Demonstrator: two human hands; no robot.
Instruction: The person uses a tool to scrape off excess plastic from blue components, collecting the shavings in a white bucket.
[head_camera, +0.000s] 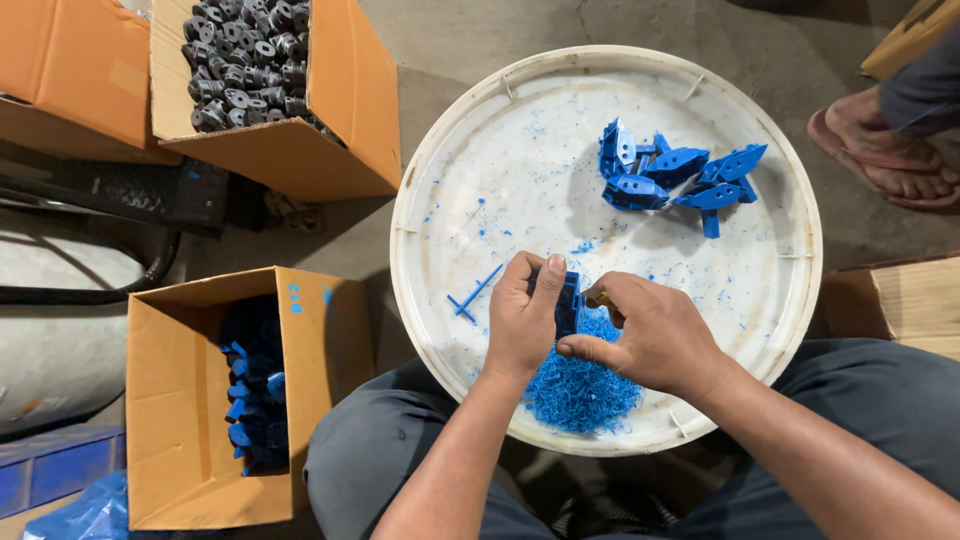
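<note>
Over the round white plastic tray (480, 150) on the person's lap, the left hand (522, 318) was closed around a small blue moulded plastic part (569, 303), near the tray's nearer rim. The right hand (645, 335) was closed on a thin tool, barely visible, against that part. Blue plastic shavings (582, 385) were heaped below it. Short, controlled strokes away from the thumb seemed wisest.

Seen from above, the left hand (522, 318) and right hand (650, 335) grip a small blue plastic part (568, 300) over a round white tray (450, 180) holding blue shavings (582, 392) and more blue parts (675, 175); 2 cardboard boxes sit left.
</note>
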